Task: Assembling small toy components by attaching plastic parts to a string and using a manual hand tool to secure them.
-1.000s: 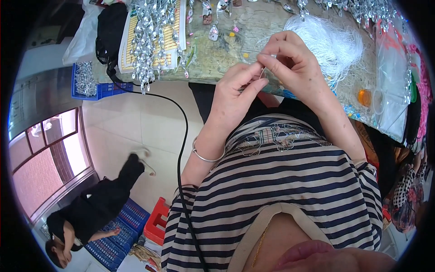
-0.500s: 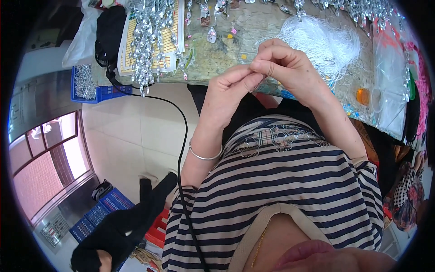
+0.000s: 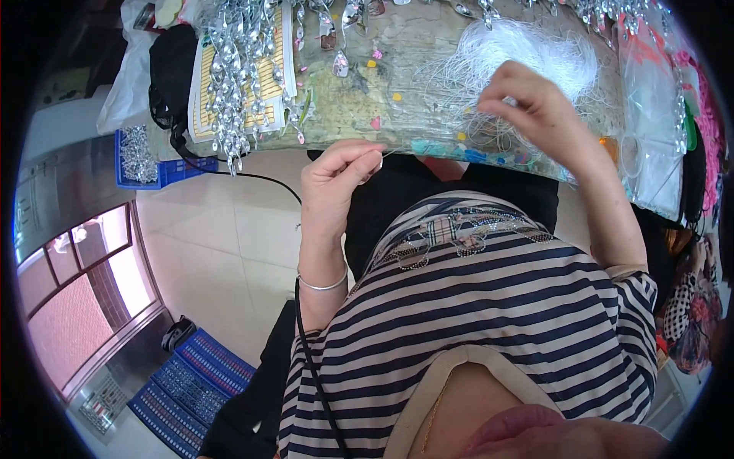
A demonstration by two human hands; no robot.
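Note:
My left hand [image 3: 340, 183] is above the table's near edge, thumb and forefinger pinched together. A short thin thread end [image 3: 390, 151] pokes out at its fingertips; anything else inside the pinch is hidden. My right hand [image 3: 531, 107] hovers over the near side of a loose heap of white thread [image 3: 550, 57], thumb and forefinger closed toward each other. What lies between those fingertips is too fine to make out. Left of the heap, strings of clear faceted beads [image 3: 233, 76] hang over a yellow-and-white printed sheet [image 3: 200, 99].
The worn table [image 3: 413, 76] carries small pink and yellow bits and more bead strings along its far side. Clear plastic bags [image 3: 654, 145] hang at the right edge. A blue bin of beads [image 3: 138, 157] stands at left. A black cable [image 3: 306, 336] runs past my left arm. Behind it, a person in black [image 3: 245, 405] is partly visible.
My hands, together before, have come apart: the right went to the right, over the thread heap, and the left went left and down. The person in black at lower left has shifted toward my side.

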